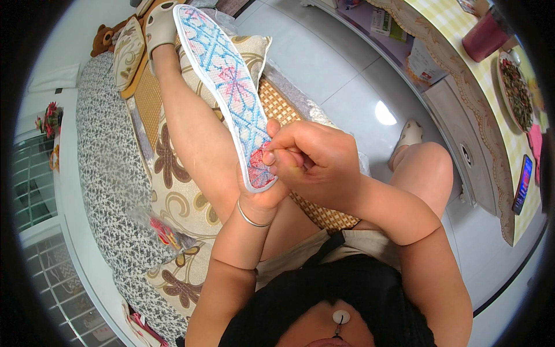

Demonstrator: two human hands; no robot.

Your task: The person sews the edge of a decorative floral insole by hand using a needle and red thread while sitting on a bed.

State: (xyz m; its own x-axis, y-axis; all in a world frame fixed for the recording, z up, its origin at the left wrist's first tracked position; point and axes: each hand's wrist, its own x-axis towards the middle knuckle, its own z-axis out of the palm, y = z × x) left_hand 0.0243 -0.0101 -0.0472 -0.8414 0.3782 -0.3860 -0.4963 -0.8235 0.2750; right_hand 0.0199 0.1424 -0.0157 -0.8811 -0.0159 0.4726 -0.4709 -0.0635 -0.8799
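An embroidered insole (225, 81), white-edged with blue and pink-red cross-stitch, slants up and left in front of me. My left hand (267, 198), with a bracelet at the wrist, holds it from beneath near its lower end. Most of the left fingers are hidden behind it. Over the red stitching at that end, my right hand (319, 155) is closed in a pinch, its fingertips at the surface. Whatever lies between those fingertips is too small to make out.
On the patterned sofa cover to the left lies a clear bag with red and yellow thread (165, 232). A cushion (250, 58) rests beyond the insole. At right, a checked-cloth table (448, 32) carries a cup (485, 37), a food plate (514, 89) and a phone (522, 184).
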